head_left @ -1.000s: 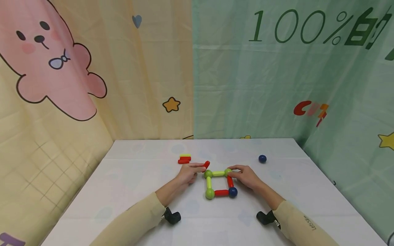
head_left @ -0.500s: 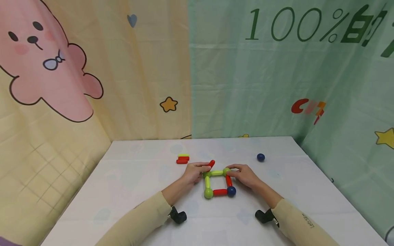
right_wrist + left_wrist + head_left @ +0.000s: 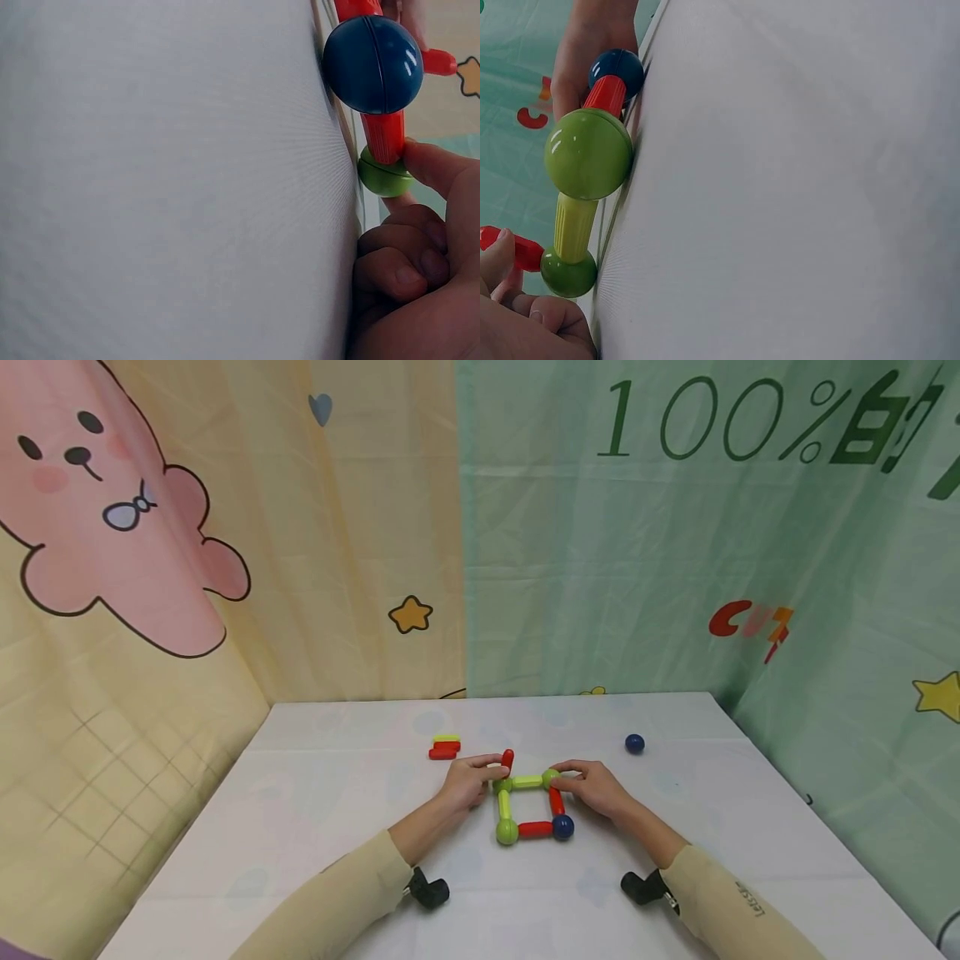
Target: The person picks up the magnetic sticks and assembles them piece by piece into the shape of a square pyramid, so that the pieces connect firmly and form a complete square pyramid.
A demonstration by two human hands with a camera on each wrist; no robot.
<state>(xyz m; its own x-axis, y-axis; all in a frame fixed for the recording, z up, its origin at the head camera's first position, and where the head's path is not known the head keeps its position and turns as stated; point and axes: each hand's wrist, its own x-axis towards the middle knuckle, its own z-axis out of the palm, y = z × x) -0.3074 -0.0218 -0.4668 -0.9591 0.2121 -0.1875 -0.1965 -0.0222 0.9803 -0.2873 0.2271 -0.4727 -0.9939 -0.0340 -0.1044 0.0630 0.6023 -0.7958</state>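
Observation:
A square of rods and balls lies on the white table [image 3: 465,910]: two yellow-green rods [image 3: 527,782], two red rods [image 3: 535,829], three green balls [image 3: 507,832] and a blue ball [image 3: 562,827]. My left hand [image 3: 467,782] pinches another red rod [image 3: 507,760] that stands up from the far-left green ball [image 3: 568,271]. In the left wrist view that rod's lower end meets the ball. My right hand [image 3: 596,785] holds the far-right green ball [image 3: 384,174] between thumb and a finger, its other fingers curled in the right wrist view.
Behind my left hand lie loose rods, two red [image 3: 444,754] and one yellow-green [image 3: 447,737]. A loose blue ball [image 3: 634,744] rests at the back right. Printed curtains [image 3: 360,527] hang behind the table and at its sides.
My left hand has moved a little to the right and brought the red rod from beside the far-left green ball to upright on it. My right hand stays at the far-right ball.

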